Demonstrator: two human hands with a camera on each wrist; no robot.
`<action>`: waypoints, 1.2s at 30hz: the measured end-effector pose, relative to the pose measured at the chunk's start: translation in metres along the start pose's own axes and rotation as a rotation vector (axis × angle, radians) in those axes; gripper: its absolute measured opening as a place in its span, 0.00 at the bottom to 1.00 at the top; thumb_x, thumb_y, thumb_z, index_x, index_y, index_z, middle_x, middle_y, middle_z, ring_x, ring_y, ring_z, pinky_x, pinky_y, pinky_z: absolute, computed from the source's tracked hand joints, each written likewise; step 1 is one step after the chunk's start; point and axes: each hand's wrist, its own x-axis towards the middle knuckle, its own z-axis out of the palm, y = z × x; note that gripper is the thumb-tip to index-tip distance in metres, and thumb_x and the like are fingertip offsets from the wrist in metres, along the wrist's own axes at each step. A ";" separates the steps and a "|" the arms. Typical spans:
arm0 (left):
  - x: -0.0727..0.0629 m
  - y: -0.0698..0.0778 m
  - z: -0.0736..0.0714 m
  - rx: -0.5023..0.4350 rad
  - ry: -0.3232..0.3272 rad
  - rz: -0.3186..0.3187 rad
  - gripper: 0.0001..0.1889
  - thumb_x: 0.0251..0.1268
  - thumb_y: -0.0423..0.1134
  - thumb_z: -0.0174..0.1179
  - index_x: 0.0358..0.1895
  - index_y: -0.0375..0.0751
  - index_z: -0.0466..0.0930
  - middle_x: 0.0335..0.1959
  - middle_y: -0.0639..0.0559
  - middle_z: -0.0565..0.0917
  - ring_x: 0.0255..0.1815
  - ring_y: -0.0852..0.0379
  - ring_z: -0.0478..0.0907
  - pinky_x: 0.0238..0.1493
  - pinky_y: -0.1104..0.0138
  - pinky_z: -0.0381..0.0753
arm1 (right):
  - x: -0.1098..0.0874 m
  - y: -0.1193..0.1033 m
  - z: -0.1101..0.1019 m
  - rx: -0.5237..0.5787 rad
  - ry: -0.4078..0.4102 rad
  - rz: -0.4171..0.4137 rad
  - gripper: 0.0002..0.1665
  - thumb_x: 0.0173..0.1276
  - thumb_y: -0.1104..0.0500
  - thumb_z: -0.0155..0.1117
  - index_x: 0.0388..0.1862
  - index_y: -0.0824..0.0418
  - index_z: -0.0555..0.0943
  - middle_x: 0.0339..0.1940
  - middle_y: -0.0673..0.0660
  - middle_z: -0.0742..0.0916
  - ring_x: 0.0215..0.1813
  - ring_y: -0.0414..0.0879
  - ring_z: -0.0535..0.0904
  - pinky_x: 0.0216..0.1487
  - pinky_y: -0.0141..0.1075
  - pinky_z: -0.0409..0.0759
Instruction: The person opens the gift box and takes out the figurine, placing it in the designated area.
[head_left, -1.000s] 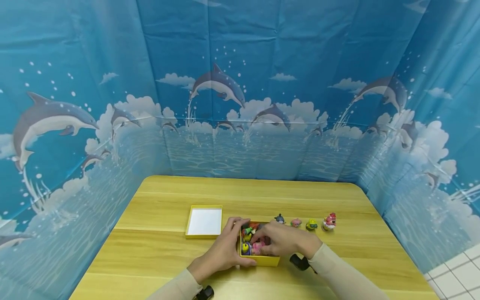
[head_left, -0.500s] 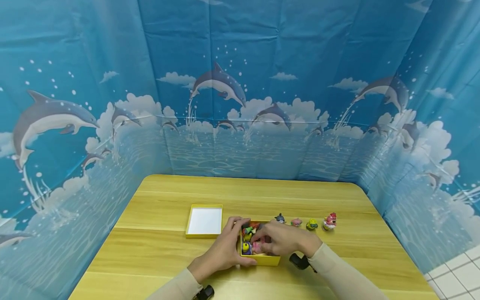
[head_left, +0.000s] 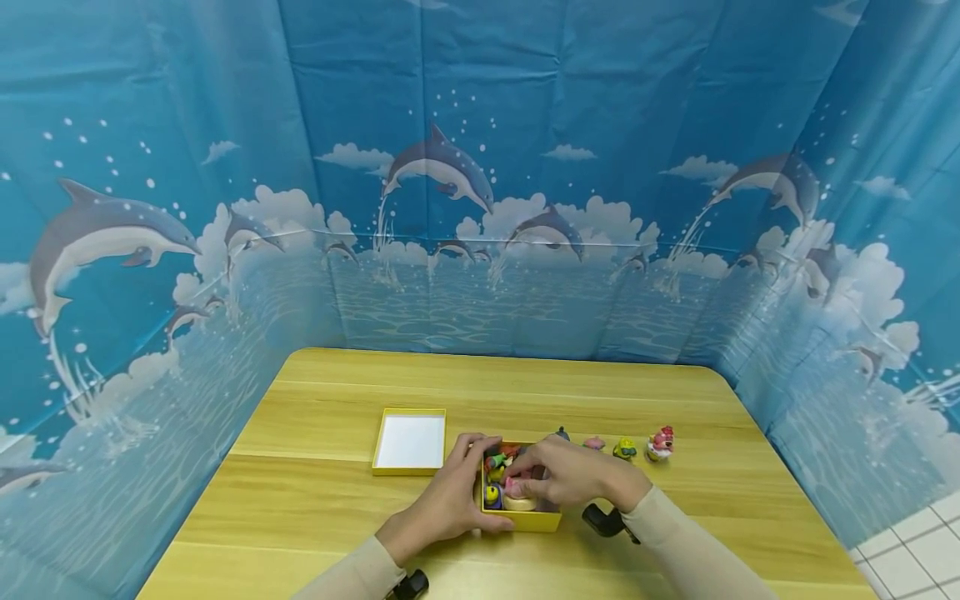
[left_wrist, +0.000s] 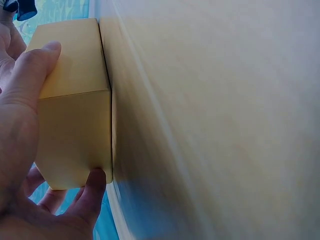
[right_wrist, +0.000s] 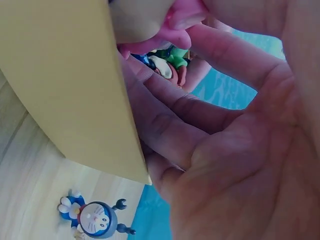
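A yellow box [head_left: 536, 522] packed with small toy figurines stands on the table. My left hand [head_left: 450, 496] grips its left side, the thumb on the near wall [left_wrist: 75, 65] and the fingers round the far corner. Inside the box, my right hand [head_left: 581, 475] pinches a pink figurine [head_left: 513, 486] with a round cream-coloured base [head_left: 519, 503]; it sits tilted, base toward me. Left of it lies a yellow-and-purple figurine [head_left: 492, 497], and farther back a green-and-red one [head_left: 496, 461]. The right hand covers the box's right part.
A shallow yellow lid [head_left: 410, 442], white inside, lies left of the box. Behind and right of the box stand a blue cat figurine [right_wrist: 95, 219], a small pink one [head_left: 594, 443], a yellow-green one [head_left: 624, 448] and a taller pink-and-red one [head_left: 660, 443].
The pink figurine has been tipped up in the box by my right hand, so its cream base now shows. The right hand has shifted slightly; my left hand and the box stay put.
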 end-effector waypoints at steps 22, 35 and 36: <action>0.001 0.001 -0.001 0.014 -0.002 -0.004 0.66 0.57 0.66 0.90 0.94 0.51 0.62 0.86 0.48 0.66 0.80 0.48 0.77 0.81 0.50 0.86 | -0.019 -0.008 -0.004 0.024 0.085 0.003 0.19 0.92 0.43 0.66 0.68 0.48 0.93 0.56 0.41 0.96 0.46 0.31 0.87 0.52 0.43 0.91; 0.001 0.001 0.001 0.015 -0.006 -0.020 0.66 0.57 0.67 0.90 0.94 0.51 0.61 0.87 0.48 0.66 0.81 0.47 0.76 0.82 0.47 0.85 | -0.034 -0.008 -0.007 -0.012 0.154 0.085 0.21 0.91 0.37 0.66 0.70 0.43 0.92 0.51 0.37 0.92 0.45 0.32 0.82 0.46 0.37 0.81; 0.001 0.001 0.001 0.014 -0.007 -0.021 0.66 0.57 0.67 0.90 0.94 0.52 0.61 0.87 0.48 0.66 0.81 0.47 0.76 0.82 0.47 0.85 | -0.035 -0.008 -0.007 -0.014 0.158 0.086 0.22 0.91 0.37 0.66 0.70 0.44 0.92 0.52 0.38 0.92 0.45 0.32 0.82 0.47 0.38 0.83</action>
